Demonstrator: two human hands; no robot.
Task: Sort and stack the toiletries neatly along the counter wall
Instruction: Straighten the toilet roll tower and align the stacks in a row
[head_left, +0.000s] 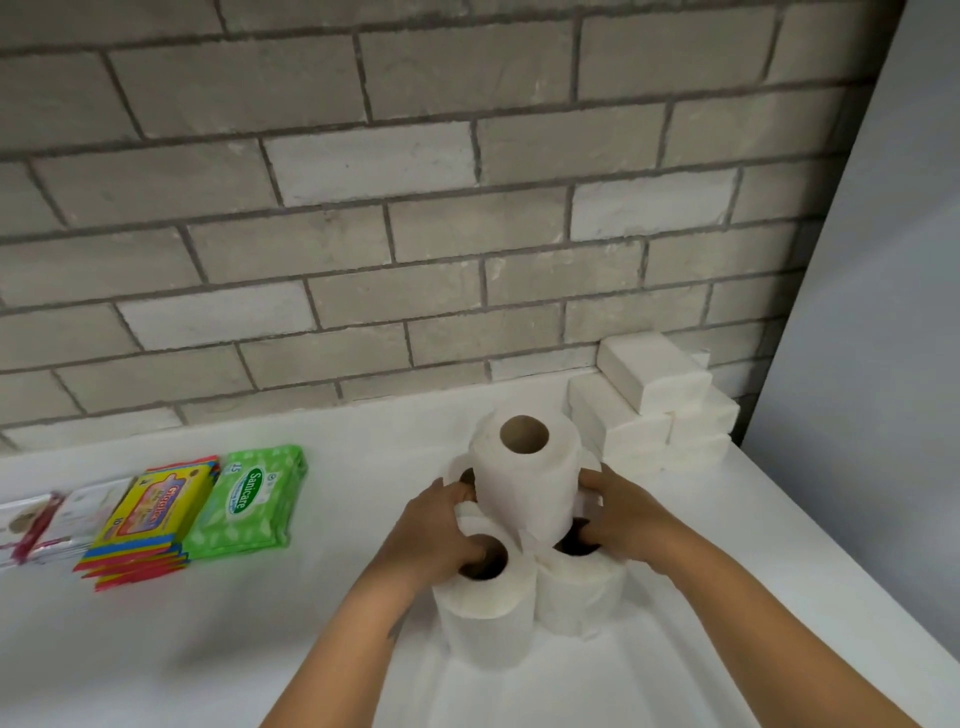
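Several white toilet paper rolls stand in a cluster on the white counter. One top roll sits upright on the lower ones. My left hand grips the front left roll, with its thumb hooked into the cardboard core. My right hand holds the front right roll, fingers curled into its core. Both hands flank the top roll. Rolls at the back are mostly hidden.
White folded tissue packs are stacked in the right corner against the brick wall. At the left lie a green wipes pack, colourful yellow-red packs and clear-wrapped packets. A grey side wall bounds the right.
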